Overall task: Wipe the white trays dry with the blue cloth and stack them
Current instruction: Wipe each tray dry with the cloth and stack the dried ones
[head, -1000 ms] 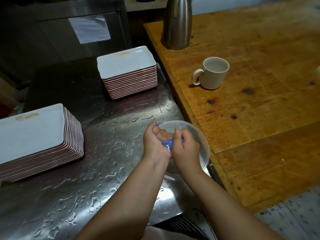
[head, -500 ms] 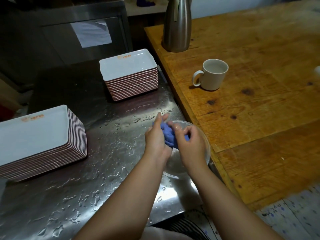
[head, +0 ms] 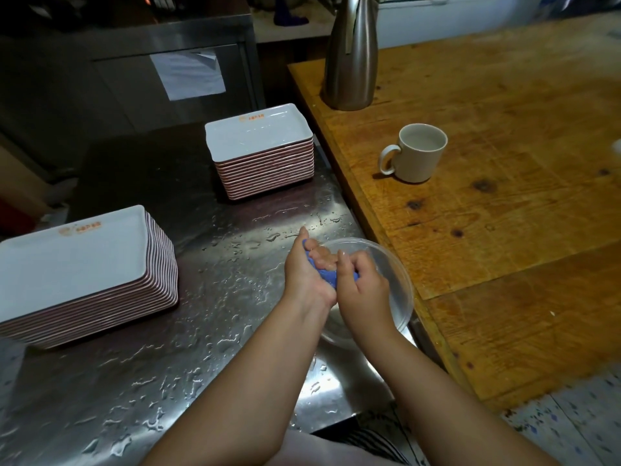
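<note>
The blue cloth (head: 328,276) is bunched tight between my left hand (head: 307,275) and my right hand (head: 363,287), both closed around it over a clear plastic bowl (head: 400,280) at the right edge of the wet steel counter (head: 201,331). Only a small strip of cloth shows between the palms. A tall stack of white trays (head: 77,264) with red-striped edges sits at the left. A second stack of white trays (head: 258,142) stands farther back, its top tray beaded with water.
A wooden table (head: 504,230) adjoins the counter on the right, holding a beige mug (head: 418,158) and a steel flask (head: 351,55). Water puddles cover the counter between the stacks and the bowl. A steel cabinet with a paper sheet (head: 188,75) stands behind.
The cloth was loosely opened between my hands half a second ago; both hands have closed and twisted it into a tight wad over the bowl again.
</note>
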